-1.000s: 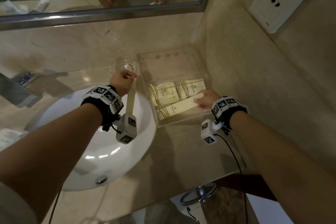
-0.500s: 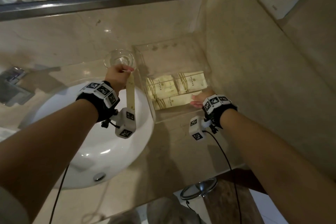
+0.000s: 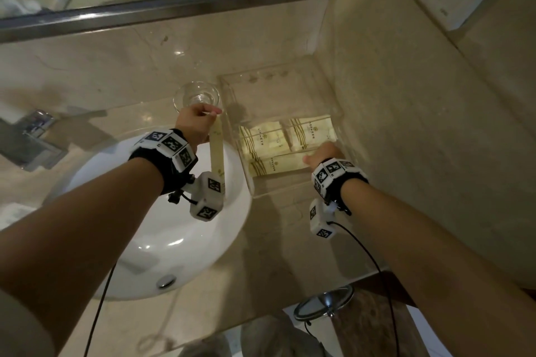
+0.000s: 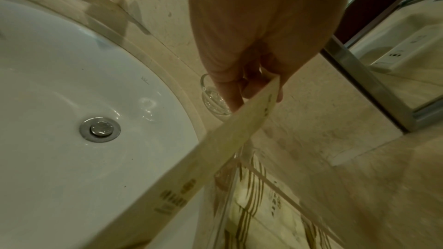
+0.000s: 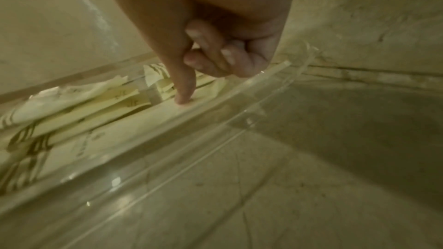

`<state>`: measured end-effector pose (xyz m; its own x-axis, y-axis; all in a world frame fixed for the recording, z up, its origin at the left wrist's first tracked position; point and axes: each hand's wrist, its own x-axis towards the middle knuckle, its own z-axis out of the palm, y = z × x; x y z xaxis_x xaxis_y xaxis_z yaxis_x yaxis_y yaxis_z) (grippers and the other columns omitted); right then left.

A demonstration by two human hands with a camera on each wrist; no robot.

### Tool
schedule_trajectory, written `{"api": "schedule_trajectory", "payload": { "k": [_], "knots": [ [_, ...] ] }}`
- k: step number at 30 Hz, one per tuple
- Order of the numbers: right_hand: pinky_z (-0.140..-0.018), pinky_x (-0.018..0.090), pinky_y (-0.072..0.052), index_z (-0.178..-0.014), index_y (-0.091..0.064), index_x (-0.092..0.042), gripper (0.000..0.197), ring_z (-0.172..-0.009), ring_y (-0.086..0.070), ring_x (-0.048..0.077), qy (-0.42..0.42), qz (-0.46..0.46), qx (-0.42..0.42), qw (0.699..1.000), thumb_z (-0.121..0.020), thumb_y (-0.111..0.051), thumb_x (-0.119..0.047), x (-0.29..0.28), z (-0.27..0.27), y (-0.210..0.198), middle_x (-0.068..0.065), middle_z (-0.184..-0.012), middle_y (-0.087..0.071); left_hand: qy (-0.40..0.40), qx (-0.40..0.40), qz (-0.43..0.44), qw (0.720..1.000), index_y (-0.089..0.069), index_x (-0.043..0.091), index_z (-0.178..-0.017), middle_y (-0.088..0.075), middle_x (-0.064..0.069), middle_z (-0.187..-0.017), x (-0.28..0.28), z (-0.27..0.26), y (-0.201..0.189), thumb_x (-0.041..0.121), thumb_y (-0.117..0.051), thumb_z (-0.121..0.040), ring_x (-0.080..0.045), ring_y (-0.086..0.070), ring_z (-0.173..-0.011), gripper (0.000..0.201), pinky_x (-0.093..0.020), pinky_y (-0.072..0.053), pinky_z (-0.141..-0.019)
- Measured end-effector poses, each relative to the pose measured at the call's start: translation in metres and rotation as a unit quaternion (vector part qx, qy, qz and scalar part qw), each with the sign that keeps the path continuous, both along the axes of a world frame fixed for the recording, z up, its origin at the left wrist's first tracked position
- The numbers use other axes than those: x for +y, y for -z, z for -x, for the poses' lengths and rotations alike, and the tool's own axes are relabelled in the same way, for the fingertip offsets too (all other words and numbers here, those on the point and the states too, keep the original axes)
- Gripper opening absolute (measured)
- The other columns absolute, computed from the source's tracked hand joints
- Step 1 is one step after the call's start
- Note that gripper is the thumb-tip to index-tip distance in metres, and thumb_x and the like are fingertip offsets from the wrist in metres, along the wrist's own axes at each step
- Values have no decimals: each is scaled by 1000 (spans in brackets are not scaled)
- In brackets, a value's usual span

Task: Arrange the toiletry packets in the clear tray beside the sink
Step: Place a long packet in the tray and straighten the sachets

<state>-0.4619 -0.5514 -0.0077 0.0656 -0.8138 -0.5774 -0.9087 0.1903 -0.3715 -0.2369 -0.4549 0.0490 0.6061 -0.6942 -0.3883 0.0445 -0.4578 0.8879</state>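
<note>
A clear tray (image 3: 278, 195) stands on the counter in the corner, right of the sink. Two cream packets (image 3: 265, 139) (image 3: 311, 132) lie side by side in it, and a long packet (image 3: 275, 165) lies across in front of them. My right hand (image 3: 322, 155) reaches over the tray's front right. In the right wrist view its straight index fingertip (image 5: 183, 99) presses on the long packet (image 5: 120, 126) while the other fingers curl in. My left hand (image 3: 197, 122) pinches the top end of another long cream packet (image 3: 217, 153), which hangs over the sink's edge left of the tray.
An empty drinking glass (image 3: 197, 94) stands just behind my left hand. The white sink (image 3: 162, 240) fills the left, with the faucet (image 3: 32, 139) beyond. The side wall (image 3: 406, 124) sits tight against the tray's right. A metal ring (image 3: 323, 303) hangs below the counter edge.
My right hand has moved further over the tray's front and the long packet now lies flat under its finger. The left hand still holds its packet in about the same place.
</note>
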Motion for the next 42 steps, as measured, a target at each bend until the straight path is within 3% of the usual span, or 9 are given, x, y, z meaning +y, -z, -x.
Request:
{"api": "schedule_trajectory", "payload": {
  "k": [8,11,15,21,24,28,32,37,42],
  "knots": [
    [-83,35,-51,-105,-62,0,41,-91,-64,30,-77,51,-54,994,-94,-49,-38,2,-8,-26,17,-101,-67,37,42,64,996,-59,20,-77,-53,0,-81,-3,9,-26,5,-40,-96,-15,-53,-75,31,-29,-53,-64],
    [-65,30,-50,-93,-65,-5,42,-63,-52,13,-109,2,-210,972,-93,-48,-43,9,-16,-41,-2,-68,-57,54,57,86,993,-60,21,-80,-53,-1,-82,-8,15,-37,7,-41,-97,-14,-53,-73,29,-25,-54,-58],
    [-57,18,-35,-123,-60,-15,41,-60,-39,2,-158,-69,-287,942,-90,-56,-40,20,-29,-61,-18,-68,-43,84,77,104,988,-60,22,-82,-50,-1,-75,-12,28,-49,3,-42,-94,-14,-51,-68,29,-27,-53,-62],
    [-39,16,-30,-118,-62,-13,37,-39,-44,2,-182,-127,-328,918,-84,-67,-28,20,-48,-66,2,-90,-55,112,67,130,983,-59,21,-84,-45,0,-72,-12,46,-55,3,-41,-96,-11,-47,-64,28,-21,-50,-57],
    [-32,6,-34,-126,-57,-11,43,-36,-51,-10,-159,-131,-338,918,-85,-66,-24,17,-45,-66,2,-102,-62,87,49,132,986,-56,18,-89,-51,1,-77,-13,46,-55,12,-46,-96,-11,-51,-69,14,-24,-50,-66],
    [-34,14,-26,-96,-63,-13,7,-39,-39,2,-73,-142,-410,898,-90,-60,-14,15,-33,-70,-4,-63,-58,87,59,75,992,-53,16,-99,-54,2,-78,-11,34,-48,34,-50,-94,-11,-52,-71,19,-27,-47,-71],
    [-39,18,-37,-83,-54,-8,12,-44,-52,10,40,-150,-484,861,-90,-60,-15,11,-28,-75,7,-65,-60,166,55,-12,985,-58,17,-92,-59,1,-81,-7,26,-37,27,-63,-86,-16,-55,-78,13,-27,-46,-72],
    [-46,19,-44,-84,-56,-8,12,-50,-51,11,103,-194,-513,830,-92,-57,-17,8,-26,-70,5,-68,-62,276,-152,-118,942,-64,0,-107,-61,-8,-91,-9,25,-33,18,-67,-83,-21,-57,-83,30,-30,-50,-78],
    [-55,21,-42,-81,-60,-12,9,-58,-46,9,178,-149,-503,832,-87,-64,-16,-7,-12,-63,-1,-73,-54,305,-126,-126,936,-65,3,-105,-63,-6,-89,-11,24,-30,19,-67,-83,-24,-60,-85,26,-35,-50,-83]
  ]
}}
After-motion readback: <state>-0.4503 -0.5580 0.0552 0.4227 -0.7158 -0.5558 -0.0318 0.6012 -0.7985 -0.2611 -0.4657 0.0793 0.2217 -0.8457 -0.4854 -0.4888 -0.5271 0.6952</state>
